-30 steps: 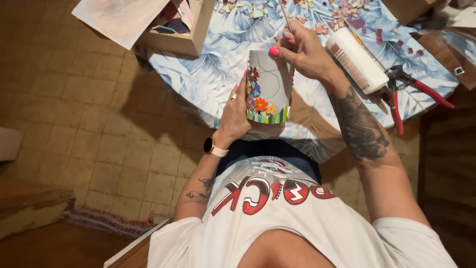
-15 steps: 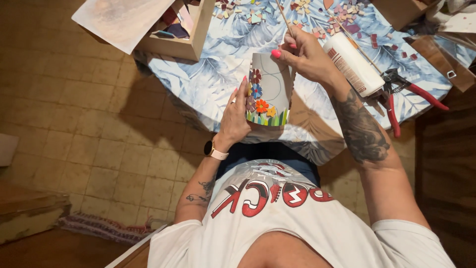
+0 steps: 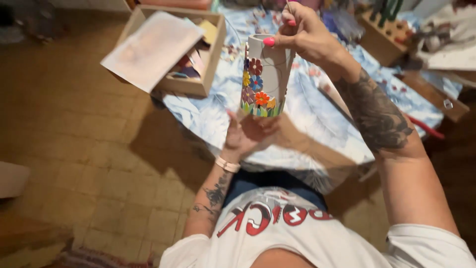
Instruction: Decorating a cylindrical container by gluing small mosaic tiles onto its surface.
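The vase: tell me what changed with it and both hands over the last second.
The left hand slid from the vase's flowered side down to beneath its base. The vase now stands more upright and higher in view. The camera also tilted, so the wooden box sits lower in the picture. Unchanged: the right hand keeps its grip on the rim, a thin stick between its fingers, above the leaf-print tablecloth.
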